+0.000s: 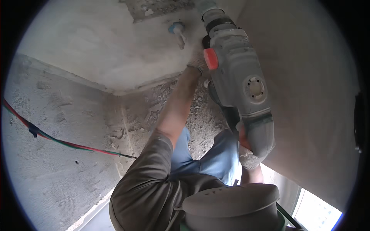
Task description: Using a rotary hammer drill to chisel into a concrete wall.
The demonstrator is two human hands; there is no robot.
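A large, dusty grey rotary hammer [241, 69] with a red switch on its side runs down the right of the middle, its front end at the wall above. Low on the tool, my right hand [249, 156], in a pale knitted glove, is wrapped round the rear handle. My left arm reaches up to the front part, where my left hand [198, 61] is at the tool's side, closed about its front grip. The tool's body hides most of the left fingers. Whatever bit is fitted lies outside the view.
A blue-capped pipe outlet [177, 29] sticks out of the pale wall, beside a rough chipped patch [154, 9]. Rubble [200, 115] covers the floor around my legs. A red and green cable [73, 144] hangs at the left. At the lower edge is a round grey thing [231, 200].
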